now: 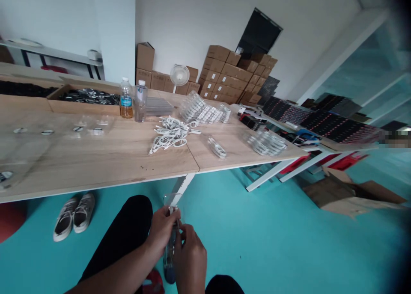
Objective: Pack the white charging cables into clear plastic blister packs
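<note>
Below the table edge, over my lap, my left hand (161, 226) is closed on a clear plastic package (172, 198). A small pale item shows at its thumb, too small to name. My right hand (193, 256) is lower and to the right, its fingers pinched against the same package. Fingers cover much of the package, and its contents are hard to make out. On the table ahead lie a tangled pile of white cables (171, 133) and a single clear pack with a white cable (217, 147).
Filled clear packs (268, 142) lie at the table's right, others (204, 109) stacked further back. Two bottles (140, 101) stand by an open box of black-and-white pieces (53, 105). An open carton (337, 195) and a pair of shoes (84, 212) are on the floor.
</note>
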Action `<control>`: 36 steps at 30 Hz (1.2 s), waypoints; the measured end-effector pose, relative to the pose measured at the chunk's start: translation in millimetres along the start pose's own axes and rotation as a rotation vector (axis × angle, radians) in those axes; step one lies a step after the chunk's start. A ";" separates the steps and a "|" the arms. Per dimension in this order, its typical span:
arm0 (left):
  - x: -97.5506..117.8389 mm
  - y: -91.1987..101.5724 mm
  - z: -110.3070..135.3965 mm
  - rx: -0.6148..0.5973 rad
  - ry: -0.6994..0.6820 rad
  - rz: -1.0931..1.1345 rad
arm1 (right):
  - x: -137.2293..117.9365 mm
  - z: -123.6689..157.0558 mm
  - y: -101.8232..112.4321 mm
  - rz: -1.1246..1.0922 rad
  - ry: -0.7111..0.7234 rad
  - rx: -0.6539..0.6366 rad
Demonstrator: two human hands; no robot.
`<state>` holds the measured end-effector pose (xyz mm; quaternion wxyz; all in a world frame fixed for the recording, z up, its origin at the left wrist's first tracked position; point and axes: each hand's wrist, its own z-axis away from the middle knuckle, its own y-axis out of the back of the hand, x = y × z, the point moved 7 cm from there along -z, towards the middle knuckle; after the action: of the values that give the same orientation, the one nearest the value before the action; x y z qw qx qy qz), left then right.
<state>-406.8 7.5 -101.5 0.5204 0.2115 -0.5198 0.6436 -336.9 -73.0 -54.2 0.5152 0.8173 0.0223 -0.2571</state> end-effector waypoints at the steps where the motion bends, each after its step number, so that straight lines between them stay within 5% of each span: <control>1: -0.3 0.7 -0.6 0.001 0.000 0.013 | 0.0 1.2 -0.5 -0.045 0.020 0.016; 5: -3.5 4.5 -5.5 -0.009 0.042 0.055 | 10.4 5.8 -2.9 -0.243 -0.013 0.025; 10: 3.2 9.9 -11.5 0.010 0.028 0.106 | 53.7 26.1 -13.6 -0.570 -0.337 0.096; 16: 2.5 1.1 -6.0 -0.045 0.065 0.199 | 62.4 48.4 -55.5 -1.190 -0.544 -0.143; 21: 3.1 -4.0 -2.0 -0.072 0.051 0.198 | 64.2 49.5 -56.3 -1.148 -0.600 -0.094; 28: 6.2 -8.9 6.7 -0.175 0.061 0.048 | 50.0 32.7 -41.6 -1.232 -0.494 -0.267; 32: 0.3 -12.3 13.4 -0.236 0.054 -0.022 | 43.6 15.5 -20.3 -1.118 -0.455 -0.250; 36: -9.0 -9.7 13.3 -0.214 0.093 -0.011 | 44.5 12.6 -21.5 -0.975 -0.452 -0.211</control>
<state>-398.4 -9.2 -99.5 0.5671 0.1275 -0.5595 0.5908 -309.8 -83.8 -96.0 0.4075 0.5806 0.3128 -0.6317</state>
